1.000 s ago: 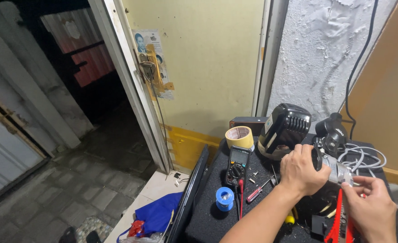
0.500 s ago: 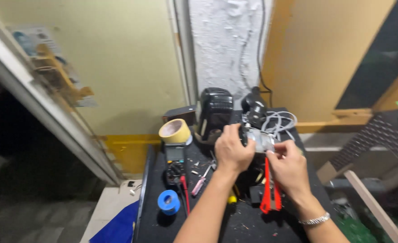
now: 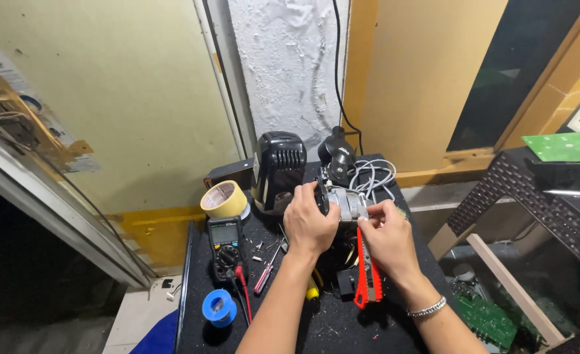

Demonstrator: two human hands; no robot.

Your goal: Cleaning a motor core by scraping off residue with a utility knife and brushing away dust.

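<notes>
On the pale wall at far left, a faded rectangular paper notice (image 3: pixel 5 72) hangs tilted behind a brownish bracket; a green circuit board (image 3: pixel 565 145) lies flat on the dark rack at right. On the black tabletop (image 3: pixel 342 328), the left hand (image 3: pixel 309 219) has its grip wrapped around the dark end of a small silver motor part (image 3: pixel 347 202), while the right hand (image 3: pixel 387 236) pinches the part's metal side with its fingertips together. The part sits just in front of the black ribbed housing (image 3: pixel 278 164) and grey cable coil (image 3: pixel 372 176). Since half a second ago the view has swung right and closer, and the hands stay on the part. A red cutter (image 3: pixel 368 275), multimeter (image 3: pixel 226 242), yellow tape roll (image 3: pixel 223 198) and blue roll (image 3: pixel 219 307) crowd the surface; open room remains near its front edge.
</notes>
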